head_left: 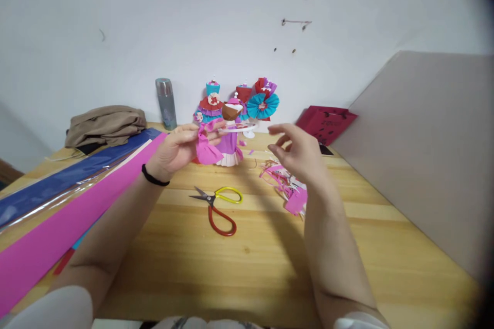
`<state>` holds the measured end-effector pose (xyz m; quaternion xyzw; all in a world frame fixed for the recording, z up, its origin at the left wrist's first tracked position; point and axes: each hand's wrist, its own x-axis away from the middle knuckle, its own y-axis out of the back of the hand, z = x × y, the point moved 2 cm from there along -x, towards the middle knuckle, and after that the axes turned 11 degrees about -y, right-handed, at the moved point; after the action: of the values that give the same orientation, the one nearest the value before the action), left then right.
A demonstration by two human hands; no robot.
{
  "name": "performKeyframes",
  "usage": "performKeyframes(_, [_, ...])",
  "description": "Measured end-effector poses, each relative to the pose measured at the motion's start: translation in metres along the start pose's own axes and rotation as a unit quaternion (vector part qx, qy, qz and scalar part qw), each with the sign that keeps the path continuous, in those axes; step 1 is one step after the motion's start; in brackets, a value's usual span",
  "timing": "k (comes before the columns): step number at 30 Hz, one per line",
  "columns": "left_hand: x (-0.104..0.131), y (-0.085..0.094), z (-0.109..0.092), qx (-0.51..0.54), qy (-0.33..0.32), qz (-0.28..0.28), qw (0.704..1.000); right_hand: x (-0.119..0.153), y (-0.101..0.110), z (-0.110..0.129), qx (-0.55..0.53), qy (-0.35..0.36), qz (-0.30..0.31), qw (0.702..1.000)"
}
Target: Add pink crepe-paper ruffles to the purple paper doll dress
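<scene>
My left hand (179, 146) holds a gathered piece of pink crepe paper (208, 149) between thumb and fingers. Past it stands a small dress form (229, 139) with a brown and white bodice and a purple skirt, ending in a pale ruffle. A thin white hoop (250, 127) shows in front of that form; what it belongs to is unclear. Across from the paper, my right hand (295, 149) is raised with fingers curved and apart, and I see nothing in it. Scissors (210, 199) with one yellow and one red handle lie spread on the table below the hands.
Pink and white paper scraps (287, 185) lie near my right wrist. Long crepe paper sheets (96, 182) stretch along the left. Behind are a tumbler (165, 105), brown cloth (106, 126), dressed forms (212, 105), a blue paper flower (263, 106) and a red bag (328, 123). A panel (417, 154) borders the right.
</scene>
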<state>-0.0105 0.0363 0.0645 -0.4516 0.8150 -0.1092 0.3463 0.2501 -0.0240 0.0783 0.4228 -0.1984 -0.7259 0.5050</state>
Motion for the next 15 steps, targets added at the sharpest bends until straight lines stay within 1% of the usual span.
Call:
performKeyframes(1, [0.001,0.001,0.002,-0.007,0.016,0.009,1.000,0.001,0.004,0.000,-0.058,0.028,0.017,0.998])
performKeyframes(2, [0.002,0.002,0.004,-0.015,0.036,0.021,0.999,0.002,0.006,0.001,-0.105,0.052,0.053,0.992])
performKeyframes(4, [0.003,0.006,0.009,-0.038,0.075,0.050,0.995,0.004,0.005,0.003,-0.158,0.073,0.145,0.974])
performKeyframes(6, [0.002,0.011,0.014,-0.075,0.104,0.097,0.987,0.005,0.002,0.002,-0.177,0.067,0.227,0.955])
performKeyframes(8, [0.000,0.017,0.016,-0.121,0.122,0.158,0.972,0.002,-0.002,-0.004,-0.181,0.053,0.294,0.937])
performKeyframes(10, [-0.003,0.023,0.014,-0.172,0.129,0.206,0.955,-0.002,-0.008,-0.013,-0.167,0.037,0.341,0.924])
performKeyframes(11, [-0.005,0.026,0.011,-0.200,0.130,0.220,0.946,-0.004,-0.012,-0.017,-0.148,0.031,0.357,0.922])
performKeyframes(12, [-0.006,0.030,0.007,-0.229,0.127,0.224,0.939,-0.006,-0.019,-0.021,-0.124,0.025,0.372,0.920])
performKeyframes(13, [-0.008,0.033,0.002,-0.254,0.125,0.216,0.934,-0.007,-0.026,-0.025,-0.095,0.021,0.389,0.916])
performKeyframes(15, [-0.010,0.039,-0.009,-0.291,0.111,0.182,0.933,-0.007,-0.045,-0.031,-0.045,0.013,0.434,0.900])
